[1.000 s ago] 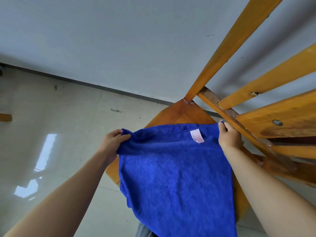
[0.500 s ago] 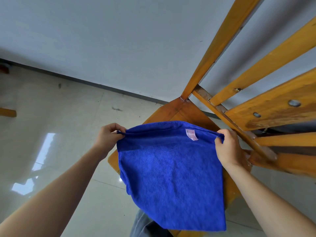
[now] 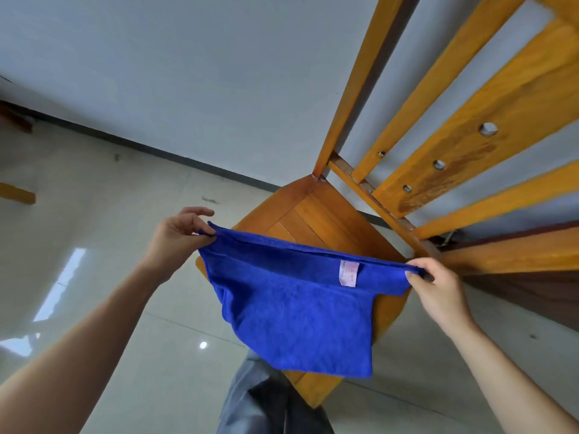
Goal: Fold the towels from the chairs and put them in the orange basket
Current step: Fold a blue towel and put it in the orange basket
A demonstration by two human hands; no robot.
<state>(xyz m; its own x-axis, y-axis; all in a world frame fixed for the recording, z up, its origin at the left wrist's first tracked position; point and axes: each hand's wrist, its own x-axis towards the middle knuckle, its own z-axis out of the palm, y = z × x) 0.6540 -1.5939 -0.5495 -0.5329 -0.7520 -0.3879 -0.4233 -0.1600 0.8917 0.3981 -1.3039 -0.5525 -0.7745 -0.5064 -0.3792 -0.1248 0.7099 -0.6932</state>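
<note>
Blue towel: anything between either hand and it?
Nothing visible. The left hand pinches one top corner of the blue towel and the right hand pinches the other. The towel hangs in front of the wooden chair. The orange basket is out of view, so that path cannot be judged.

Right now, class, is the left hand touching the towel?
Touching. The head view shows the left hand pinching an upper corner of the towel between thumb and fingers.

I see left hand (image 3: 175,236) and right hand (image 3: 438,286) pinching top corners of blue towel (image 3: 297,308), folded, above wooden chair (image 3: 316,214).
</note>
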